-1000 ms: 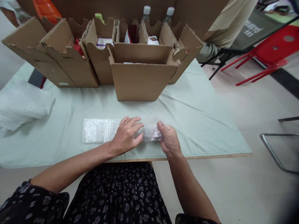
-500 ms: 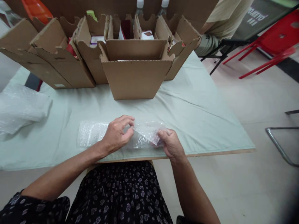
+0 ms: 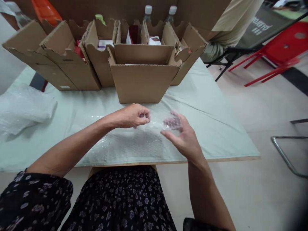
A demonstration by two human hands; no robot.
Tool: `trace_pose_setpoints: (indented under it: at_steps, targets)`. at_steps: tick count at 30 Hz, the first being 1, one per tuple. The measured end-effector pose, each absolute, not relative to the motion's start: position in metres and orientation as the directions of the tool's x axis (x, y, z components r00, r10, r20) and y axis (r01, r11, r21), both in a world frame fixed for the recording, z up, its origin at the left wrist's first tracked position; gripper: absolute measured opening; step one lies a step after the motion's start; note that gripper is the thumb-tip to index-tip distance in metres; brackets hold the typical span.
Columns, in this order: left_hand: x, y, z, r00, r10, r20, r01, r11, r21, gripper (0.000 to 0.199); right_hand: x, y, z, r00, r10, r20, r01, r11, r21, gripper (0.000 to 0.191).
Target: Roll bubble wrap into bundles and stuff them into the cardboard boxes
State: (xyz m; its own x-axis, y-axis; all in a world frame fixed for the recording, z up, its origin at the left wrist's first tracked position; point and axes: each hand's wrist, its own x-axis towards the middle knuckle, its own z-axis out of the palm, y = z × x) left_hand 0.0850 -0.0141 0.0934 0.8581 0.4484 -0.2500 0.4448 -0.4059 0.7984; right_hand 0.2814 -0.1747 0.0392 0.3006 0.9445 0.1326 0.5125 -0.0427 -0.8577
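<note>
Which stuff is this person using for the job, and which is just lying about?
In use:
- bubble wrap, seemingly pinched by the left hand
- open right hand, its fingers behind some wrap

Just about, it seems:
- plastic heap
- front cardboard box
- red chair

The light is soft and quite even, and the pale counter (image 3: pixel 211 128) looks bright. On the bubble wrap (image 3: pixel 151 144) there are small white glints, while the insides of the cardboard boxes (image 3: pixel 141 84) are darker, with weak shadows at their feet. Toward the borders the picture is stretched, so the boxes at left lean outward. The lower right corner is dark and blurred.
</note>
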Motion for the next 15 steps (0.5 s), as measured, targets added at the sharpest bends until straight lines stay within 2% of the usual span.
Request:
trace_pose_setpoints:
  at_steps: [2,3,5,7,10,12,15]
  targets:
    - [0.074,-0.008,0.096,0.881,0.393,-0.264,0.447,-0.507,0.737,0.030,0.280,-0.160,0.035,0.365,0.923,0.121,0.374,-0.026,-0.927,0.034]
    - [0.063,-0.004,0.096,0.881,0.380,-0.283,0.460,-0.549,0.698,0.039,0.281,-0.156,0.032,0.398,0.911,0.110,0.312,-0.022,-0.950,0.027]
    - [0.034,0.007,0.093,0.856,0.378,-0.352,0.516,-0.596,0.615,0.038,0.287,-0.155,0.025,0.446,0.891,0.088,0.242,-0.025,-0.970,0.024]
    - [0.000,0.019,0.088,0.804,0.401,-0.439,0.593,-0.586,0.552,0.024,0.294,-0.159,0.017,0.452,0.890,0.068,0.233,-0.044,-0.971,0.025]
    - [-0.036,0.037,0.077,0.723,0.494,-0.482,0.691,-0.524,0.499,0.022,0.300,-0.165,0.008,0.396,0.918,0.027,0.294,-0.099,-0.951,0.034]
    - [-0.044,0.045,0.070,0.668,0.585,-0.460,0.743,-0.490,0.455,0.026,0.299,-0.165,0.004,0.390,0.921,0.016,0.405,-0.156,-0.901,0.037]
    - [-0.038,0.046,0.057,0.576,0.716,-0.394,0.816,-0.478,0.325,0.035,0.296,-0.160,-0.001,0.452,0.890,0.053,0.631,-0.277,-0.725,0.033]
